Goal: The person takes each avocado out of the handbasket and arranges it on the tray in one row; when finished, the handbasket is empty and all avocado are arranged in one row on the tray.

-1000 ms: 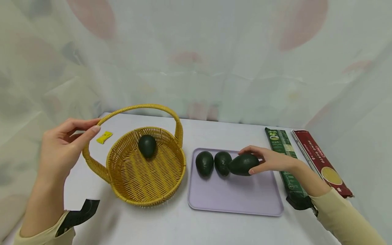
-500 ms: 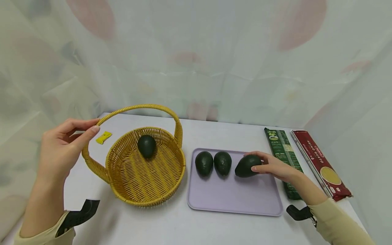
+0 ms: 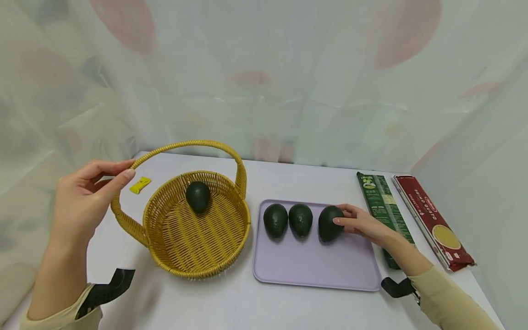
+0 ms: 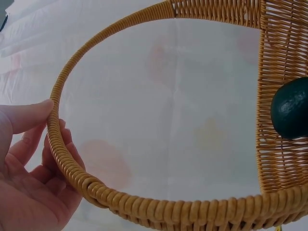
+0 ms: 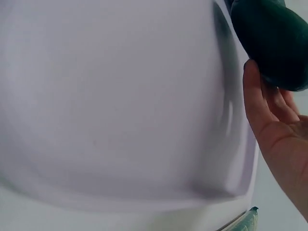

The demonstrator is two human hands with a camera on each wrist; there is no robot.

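My left hand (image 3: 84, 197) pinches the handle (image 3: 187, 144) of a yellow wicker basket (image 3: 198, 270) between thumb and fingers; the left wrist view shows the thumb against the wrapped handle (image 4: 72, 67). One dark green avocado (image 3: 198, 197) lies inside the basket, near its back wall. On the right, my right hand (image 3: 363, 223) holds another avocado (image 3: 328, 224) at its right side, the thumb in front, over a lilac tray (image 3: 315, 270). Two more avocados, a left one (image 3: 275, 221) and a middle one (image 3: 300, 220), lie side by side on the tray.
Right of the tray lie a green spaghetti packet (image 3: 381, 201), partly behind the right forearm, and a red one (image 3: 433, 220). A small yellow wrapped piece (image 3: 140, 184) lies left of the basket. A patterned curtain (image 3: 264, 91) hangs behind the white table (image 3: 206, 307).
The right hand has moved the avocado rightward, away from the middle one, and turned it from lying sideways to lengthwise beside the others. The left hand and basket have stayed put.
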